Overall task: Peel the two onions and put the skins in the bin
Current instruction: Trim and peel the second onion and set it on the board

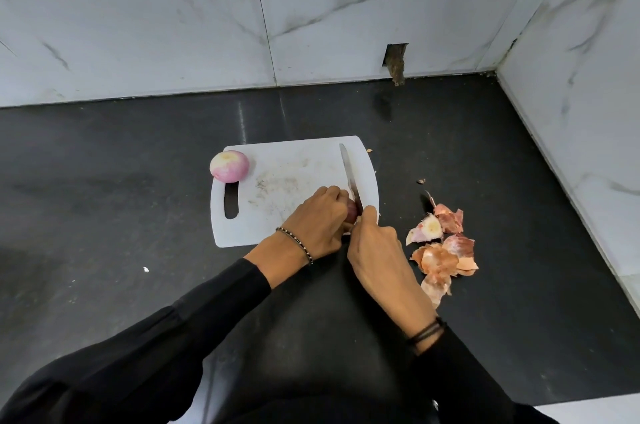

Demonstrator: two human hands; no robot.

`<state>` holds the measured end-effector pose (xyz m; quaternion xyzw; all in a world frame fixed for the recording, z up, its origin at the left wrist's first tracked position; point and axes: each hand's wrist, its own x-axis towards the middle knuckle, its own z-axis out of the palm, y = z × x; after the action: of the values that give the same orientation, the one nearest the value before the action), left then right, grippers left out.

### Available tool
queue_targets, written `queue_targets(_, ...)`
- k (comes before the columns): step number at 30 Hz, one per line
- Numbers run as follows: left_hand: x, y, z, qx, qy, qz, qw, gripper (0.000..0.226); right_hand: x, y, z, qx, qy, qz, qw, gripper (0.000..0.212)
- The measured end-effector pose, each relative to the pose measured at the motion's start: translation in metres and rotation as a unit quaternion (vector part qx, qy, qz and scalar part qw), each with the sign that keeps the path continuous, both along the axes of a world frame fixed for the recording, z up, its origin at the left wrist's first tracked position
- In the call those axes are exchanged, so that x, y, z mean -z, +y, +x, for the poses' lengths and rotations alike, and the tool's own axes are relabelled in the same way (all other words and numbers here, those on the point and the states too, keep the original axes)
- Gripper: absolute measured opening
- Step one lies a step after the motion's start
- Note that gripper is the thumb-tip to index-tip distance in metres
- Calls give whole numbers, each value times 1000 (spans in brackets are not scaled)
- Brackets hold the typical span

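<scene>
Nearest me, my right grip (372,250) is curled round the handle of the knife (348,170), which it hides. The blade runs away from me across the board (294,163), tip toward the wall. My left grip (320,219), close beside it on the left, is cupped over the unpeeled onion (351,210) with its fingers curled round it, so only a dark red sliver shows. That sliver sits against the near part of the blade, on its left side. I judge the onion's end faces the knife, so the cut should come straight down there.

Right of the board, on the worktop (104,181), the skins (443,250) lie in a heap, nearer my right grip. Farthest off, at the board's far left corner, rests the peeled onion (229,165), well apart. I see no bin.
</scene>
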<state>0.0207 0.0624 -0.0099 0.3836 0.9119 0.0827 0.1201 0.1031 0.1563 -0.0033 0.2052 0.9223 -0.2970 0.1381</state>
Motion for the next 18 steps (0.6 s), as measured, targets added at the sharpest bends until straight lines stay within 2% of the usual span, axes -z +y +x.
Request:
queue_targets(9, 4, -3, -1, 0, -2, 15, 1000, 41, 3, 2, 36, 1, -6, -34, 999, 19)
queue_targets(18, 7, -6, -3, -3, -3, 31, 999, 40, 13, -5, 15, 8, -19, -3, 1000, 19)
